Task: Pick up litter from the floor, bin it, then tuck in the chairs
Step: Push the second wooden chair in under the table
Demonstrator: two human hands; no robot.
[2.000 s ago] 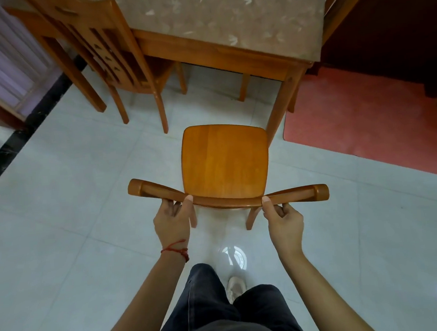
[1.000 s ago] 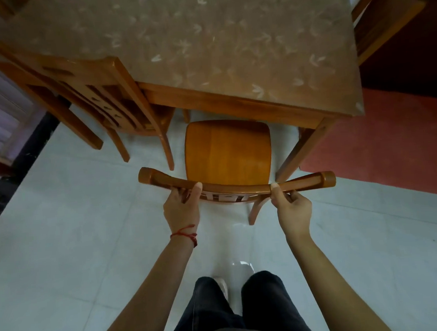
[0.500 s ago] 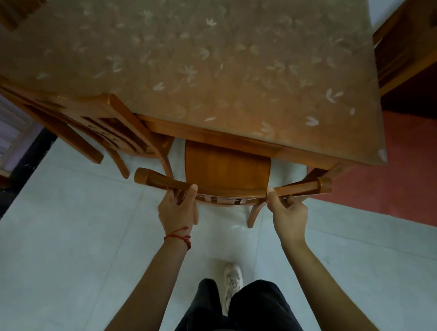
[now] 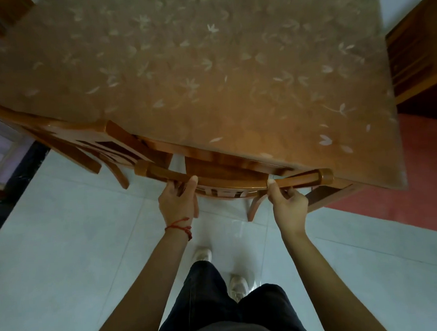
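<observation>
Head view, near to far: dark trousers (image 4: 222,307) and pale shoes (image 4: 236,285) at bottom centre, on glossy pale floor tiles (image 4: 64,266); no litter visible on the tiles in frame. Both forearms extended forward and up. Left hand (image 4: 177,203), red thread bracelet (image 4: 180,226) at the wrist, curled round the top rail of the chair (image 4: 229,185), thumb on the upper face, fingers wrapped beneath. Right hand (image 4: 288,201) gripping the same rail further right, thumb on top, fingers tucked under. Neither hand spread; both closed on the rail. Chair located directly ahead of both hands, between them and the table (image 4: 206,75), seat mostly hidden beneath the tabletop edge, rail just beside that edge. Probable step: final push of tucking in. Risks, as judgement: thumbs and knuckles close to the table edge, so a pinch between rail and tabletop possible if pushed further without releasing; right end of the rail near the table corner and leg, so a knock or jam likely if the chair goes in skewed; scraping or skidding of the legs on the smooth tiles if pushed hard; contact with the second chair (image 4: 86,146) just beside on the left if the push drifts that way. Beyond the table, right: red mat (image 4: 420,177) and a wooden cabinet (image 4: 416,55).
</observation>
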